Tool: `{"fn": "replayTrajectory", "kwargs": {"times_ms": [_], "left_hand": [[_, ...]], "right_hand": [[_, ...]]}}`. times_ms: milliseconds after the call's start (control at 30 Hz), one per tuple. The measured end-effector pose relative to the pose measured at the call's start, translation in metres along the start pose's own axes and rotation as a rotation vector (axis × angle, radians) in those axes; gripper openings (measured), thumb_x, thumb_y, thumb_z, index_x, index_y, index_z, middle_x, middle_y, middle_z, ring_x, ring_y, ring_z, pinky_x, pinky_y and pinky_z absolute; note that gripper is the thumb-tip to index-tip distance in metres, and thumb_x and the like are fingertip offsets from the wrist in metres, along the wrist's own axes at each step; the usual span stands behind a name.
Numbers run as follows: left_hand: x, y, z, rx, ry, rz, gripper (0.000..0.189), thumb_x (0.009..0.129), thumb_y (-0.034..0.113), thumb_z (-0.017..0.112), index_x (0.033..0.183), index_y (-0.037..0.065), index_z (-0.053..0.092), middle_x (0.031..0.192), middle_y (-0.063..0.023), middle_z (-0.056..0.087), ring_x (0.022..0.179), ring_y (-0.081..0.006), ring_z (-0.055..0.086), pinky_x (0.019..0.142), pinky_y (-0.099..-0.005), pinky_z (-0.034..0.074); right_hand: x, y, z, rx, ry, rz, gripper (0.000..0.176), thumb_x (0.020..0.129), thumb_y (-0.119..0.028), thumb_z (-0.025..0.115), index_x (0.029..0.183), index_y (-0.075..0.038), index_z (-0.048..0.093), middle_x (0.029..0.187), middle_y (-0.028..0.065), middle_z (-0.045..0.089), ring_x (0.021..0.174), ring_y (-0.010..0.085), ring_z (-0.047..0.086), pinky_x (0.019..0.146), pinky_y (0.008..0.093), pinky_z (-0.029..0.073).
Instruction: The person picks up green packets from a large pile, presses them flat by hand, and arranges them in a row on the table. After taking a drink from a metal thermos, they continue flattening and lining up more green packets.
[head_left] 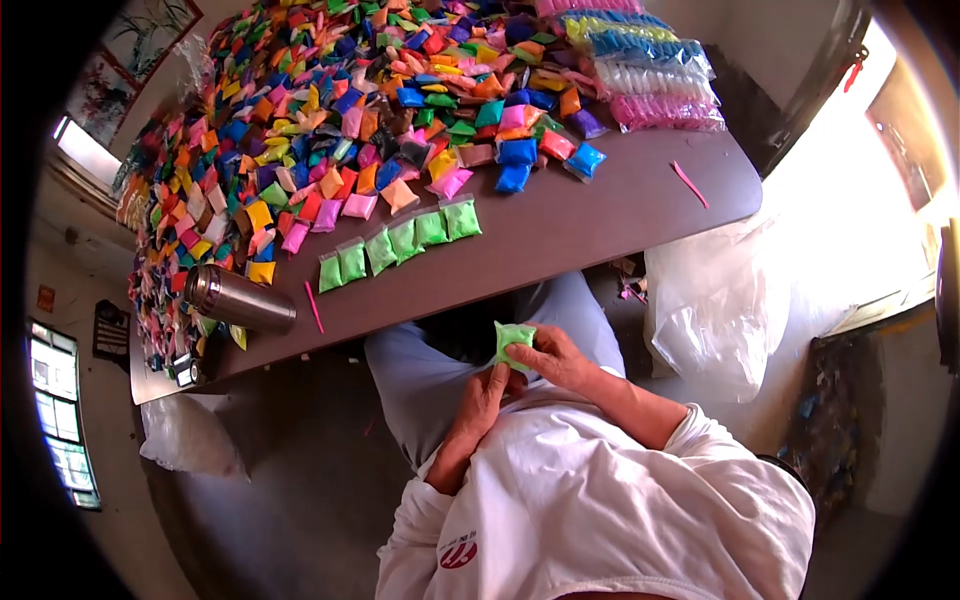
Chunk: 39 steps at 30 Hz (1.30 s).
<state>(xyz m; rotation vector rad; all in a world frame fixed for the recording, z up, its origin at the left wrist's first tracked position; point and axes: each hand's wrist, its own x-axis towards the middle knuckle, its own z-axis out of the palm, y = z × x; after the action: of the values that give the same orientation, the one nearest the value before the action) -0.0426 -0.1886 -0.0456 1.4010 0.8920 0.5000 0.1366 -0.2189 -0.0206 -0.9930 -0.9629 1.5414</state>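
Observation:
A small light-green packet (511, 335) is held above my lap, just off the table's front edge. My left hand (484, 396) is closed on its lower left part, with the thumb pointing up. From the other side my right hand (558, 358) grips the same packet, its thumb lying across the front. Some fingers of both hands are hidden behind it. On the table (560, 222) in front of me, several similar green packets (402, 239) lie side by side in a slanting row.
A large heap of coloured packets (330, 110) covers the table's far and left parts. Bundled clear, pink and blue plastic pieces (655, 70) lie at the far right. A steel flask (240, 298) lies near a pink strip (314, 306). Plastic bags (715, 320) hang beside the table.

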Motion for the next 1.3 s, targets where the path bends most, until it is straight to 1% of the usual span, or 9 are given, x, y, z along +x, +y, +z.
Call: {"fn": "replayTrajectory", "kwargs": {"times_ms": [67, 133, 400, 467, 567, 667, 700, 900, 1300], "left_hand": [[0.003, -0.010, 0.000, -0.071, 0.017, -0.017, 0.050, 0.097, 0.044, 0.044, 0.085, -0.001, 0.064, 0.079, -0.0076, 0.065, 0.074, -0.0168, 0.060, 0.071, -0.0302, 0.047], [0.005, -0.012, -0.001, -0.116, -0.014, -0.040, 0.046, 0.097, 0.042, 0.048, 0.080, 0.001, 0.061, 0.078, -0.0071, 0.064, 0.072, -0.0152, 0.058, 0.070, -0.0280, 0.047], [0.010, -0.029, -0.005, -0.377, 0.119, -0.208, 0.038, 0.093, 0.040, 0.055, 0.078, 0.004, 0.057, 0.081, -0.0058, 0.063, 0.068, -0.0131, 0.057, 0.068, -0.0261, 0.047], [0.011, -0.041, -0.006, -0.446, 0.136, -0.231, 0.038, 0.093, 0.040, 0.056, 0.078, 0.005, 0.056, 0.081, -0.0059, 0.064, 0.068, -0.0132, 0.057, 0.068, -0.0264, 0.048], [0.011, -0.038, -0.008, -0.498, 0.153, -0.240, 0.039, 0.092, 0.042, 0.056, 0.077, 0.006, 0.055, 0.081, -0.0072, 0.064, 0.067, -0.0136, 0.057, 0.067, -0.0266, 0.048], [0.013, -0.034, -0.006, -0.565, 0.155, -0.249, 0.039, 0.092, 0.041, 0.057, 0.077, 0.006, 0.055, 0.080, -0.0085, 0.063, 0.067, -0.0142, 0.057, 0.066, -0.0269, 0.047], [0.013, -0.032, -0.006, -0.613, 0.166, -0.254, 0.038, 0.091, 0.041, 0.058, 0.077, 0.006, 0.054, 0.079, -0.0086, 0.062, 0.067, -0.0148, 0.057, 0.066, -0.0275, 0.047], [0.016, -0.048, -0.012, -0.786, 0.184, -0.311, 0.035, 0.089, 0.037, 0.063, 0.077, 0.006, 0.055, 0.078, -0.0100, 0.062, 0.066, -0.0178, 0.059, 0.064, -0.0309, 0.050], [0.021, -0.064, -0.019, -0.926, 0.201, -0.351, 0.032, 0.090, 0.035, 0.061, 0.078, 0.006, 0.055, 0.079, -0.0120, 0.064, 0.067, -0.0217, 0.061, 0.063, -0.0351, 0.053]], "right_hand": [[0.007, -0.007, -0.003, -0.088, 0.200, -0.126, 0.023, 0.093, -0.025, 0.060, 0.099, -0.003, 0.060, 0.077, -0.0030, 0.057, 0.070, 0.0051, 0.051, 0.060, 0.0222, 0.041], [0.019, -0.017, -0.015, -0.100, 0.223, -0.222, 0.020, 0.091, -0.024, 0.063, 0.098, -0.004, 0.062, 0.074, -0.0048, 0.055, 0.063, 0.0023, 0.045, 0.053, 0.0198, 0.035], [0.066, -0.061, -0.052, -0.038, 0.265, -0.157, 0.023, 0.091, -0.028, 0.062, 0.096, -0.005, 0.062, 0.070, -0.0034, 0.054, 0.055, 0.0029, 0.044, 0.047, 0.0190, 0.034], [0.076, -0.073, -0.061, -0.082, 0.295, -0.116, 0.027, 0.091, -0.030, 0.062, 0.094, -0.003, 0.062, 0.071, -0.0024, 0.055, 0.058, 0.0041, 0.046, 0.050, 0.0210, 0.035], [0.101, -0.080, -0.076, -0.477, 0.330, -0.248, 0.028, 0.087, -0.027, 0.063, 0.090, 0.001, 0.063, 0.068, 0.0023, 0.058, 0.059, 0.0119, 0.051, 0.053, 0.0308, 0.041], [0.136, -0.075, -0.092, -0.670, 0.327, -0.337, 0.030, 0.083, -0.028, 0.066, 0.091, 0.002, 0.064, 0.067, 0.0064, 0.059, 0.061, 0.0125, 0.054, 0.056, 0.0313, 0.044], [0.145, -0.077, -0.093, -0.674, 0.365, -0.268, 0.032, 0.078, -0.029, 0.069, 0.093, -0.001, 0.066, 0.069, 0.0120, 0.061, 0.064, 0.0177, 0.060, 0.060, 0.0334, 0.047], [0.172, -0.079, -0.092, -1.014, 0.523, -0.321, 0.037, 0.075, -0.032, 0.070, 0.102, -0.007, 0.066, 0.085, 0.0182, 0.066, 0.081, 0.0324, 0.064, 0.072, 0.0400, 0.050], [0.164, -0.076, -0.085, -1.111, 0.575, -0.416, 0.037, 0.077, -0.025, 0.068, 0.108, -0.006, 0.064, 0.108, 0.0164, 0.061, 0.098, 0.0338, 0.059, 0.083, 0.0404, 0.047]]}}
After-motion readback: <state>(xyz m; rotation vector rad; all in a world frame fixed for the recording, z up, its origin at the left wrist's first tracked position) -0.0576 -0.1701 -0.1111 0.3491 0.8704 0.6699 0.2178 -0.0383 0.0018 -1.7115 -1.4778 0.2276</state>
